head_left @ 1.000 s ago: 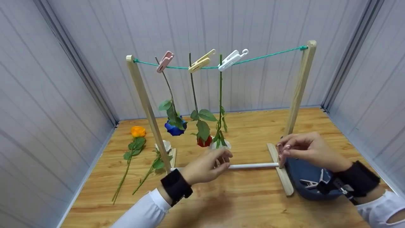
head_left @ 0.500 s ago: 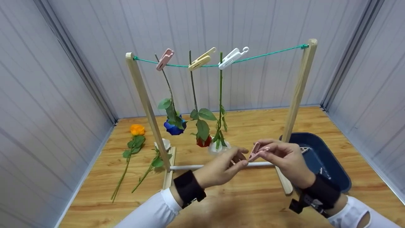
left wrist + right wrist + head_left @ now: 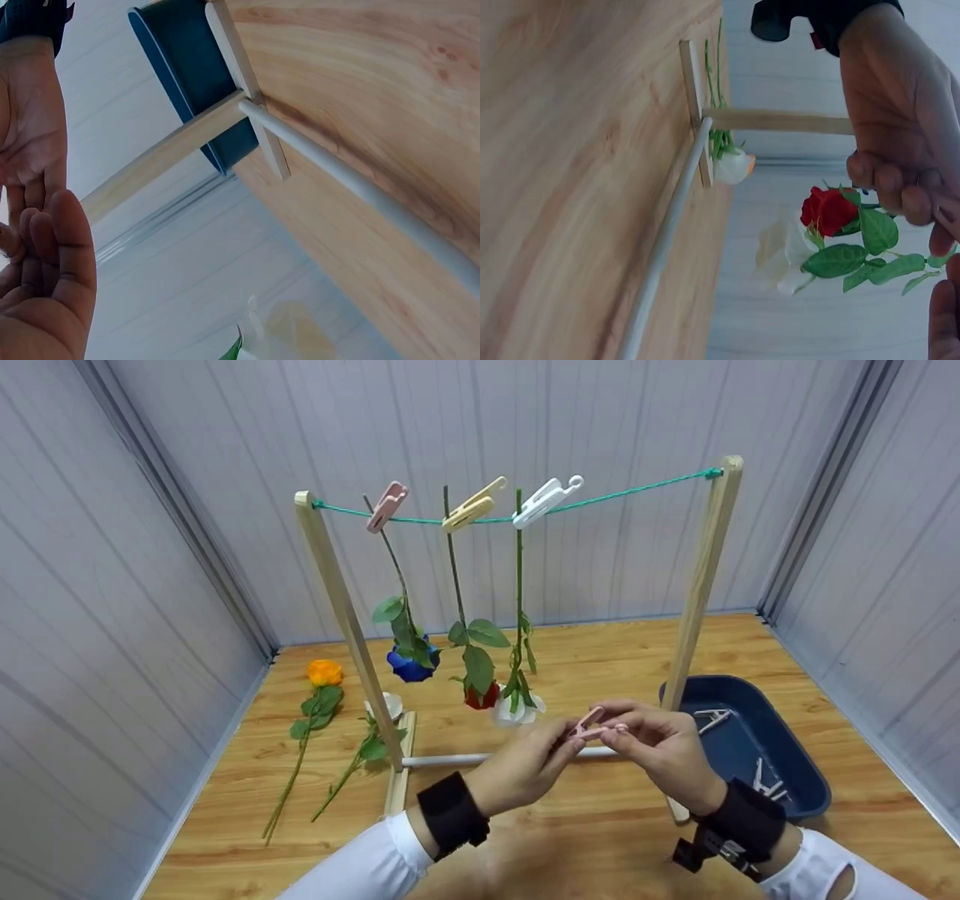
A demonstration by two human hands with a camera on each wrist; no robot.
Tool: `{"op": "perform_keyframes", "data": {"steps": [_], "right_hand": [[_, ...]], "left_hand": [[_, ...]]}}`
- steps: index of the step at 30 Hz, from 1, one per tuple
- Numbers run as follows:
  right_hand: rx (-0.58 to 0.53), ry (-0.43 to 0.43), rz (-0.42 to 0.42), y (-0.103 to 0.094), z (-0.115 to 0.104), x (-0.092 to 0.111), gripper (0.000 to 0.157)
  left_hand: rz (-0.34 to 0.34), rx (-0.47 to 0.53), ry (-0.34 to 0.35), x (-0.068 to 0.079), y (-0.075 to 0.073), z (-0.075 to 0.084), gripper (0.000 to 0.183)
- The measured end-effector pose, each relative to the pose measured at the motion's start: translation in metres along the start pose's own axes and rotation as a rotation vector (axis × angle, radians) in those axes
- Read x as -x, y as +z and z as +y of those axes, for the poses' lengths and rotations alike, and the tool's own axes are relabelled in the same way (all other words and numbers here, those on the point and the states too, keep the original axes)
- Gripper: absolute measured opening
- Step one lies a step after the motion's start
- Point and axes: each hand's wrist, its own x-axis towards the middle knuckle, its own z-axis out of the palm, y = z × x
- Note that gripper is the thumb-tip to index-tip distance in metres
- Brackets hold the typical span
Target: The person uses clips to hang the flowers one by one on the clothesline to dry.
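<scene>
A pink clothespin [image 3: 590, 724] is between my two hands, in front of the hanging roses and over the white crossbar in the head view. My left hand [image 3: 521, 769] pinches its left end between thumb and fingers. With thumb and fingertips, my right hand [image 3: 664, 744] grips the other end. Beyond them, a blue rose [image 3: 412, 661], a red rose [image 3: 481, 695] and a white rose [image 3: 512, 708] hang head down. Pink [image 3: 387, 508], yellow [image 3: 474, 506] and white [image 3: 547, 502] clothespins hold their stems to a green cord [image 3: 634, 493]. In both wrist views the fingers hide most of the held clothespin.
The cord is tied between two wooden posts [image 3: 699, 592], joined low down by a white bar [image 3: 442, 760]. An orange rose [image 3: 325, 672] and another white rose [image 3: 385, 705] lie on the table at left. A dark blue tray [image 3: 806, 750] with clothespins [image 3: 766, 781] stands at right.
My right hand has brought the pink clothespin leftward from beside the right post and tray. My left hand has moved right to meet it and now pinches its end.
</scene>
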Motion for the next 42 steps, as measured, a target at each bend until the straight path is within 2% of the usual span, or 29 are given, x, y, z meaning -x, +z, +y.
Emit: {"op": "perform_keyframes", "data": {"steps": [2,6,9,12,15,20,24,28,32,36,42], "right_hand": [[0.067,0.018,-0.016,-0.002,-0.001,-0.001,0.019],[0.251,0.017,-0.075,-0.005,-0.005,-0.006,0.040],[0.487,-0.050,-0.154,-0.008,-0.008,-0.013,0.057],[0.715,-0.143,-0.249,-0.010,-0.010,-0.021,0.065],[0.850,-0.194,-0.357,-0.012,-0.012,-0.027,0.061],[1.001,-0.254,-0.470,-0.009,-0.013,-0.032,0.038],[1.082,-0.311,-0.502,-0.007,-0.012,-0.034,0.030],[1.121,-0.367,-0.534,-0.004,-0.010,-0.033,0.027],[1.131,-0.415,-0.530,-0.003,-0.007,-0.033,0.025],[1.146,-0.442,-0.499,-0.005,-0.007,-0.032,0.023],[1.137,-0.442,-0.467,-0.012,-0.005,-0.030,0.022]], "left_hand": [[0.009,-0.076,0.028,0.002,-0.004,-0.001,0.029],[-0.008,-0.217,0.050,0.005,-0.012,-0.002,0.028],[-0.039,-0.326,0.050,0.008,-0.017,-0.003,0.028],[-0.052,-0.452,0.076,0.010,-0.018,-0.004,0.028],[-0.045,-0.545,0.125,0.012,-0.018,-0.005,0.028],[-0.011,-0.651,0.214,0.014,-0.017,-0.006,0.026],[0.006,-0.695,0.252,0.015,-0.015,-0.008,0.024],[-0.012,-0.690,0.232,0.015,-0.013,-0.011,0.023],[-0.053,-0.610,0.139,0.016,-0.014,-0.014,0.032],[-0.064,-0.541,0.030,0.020,-0.023,-0.016,0.045],[0.014,-0.520,-0.040,0.031,-0.041,-0.024,0.046]]}}
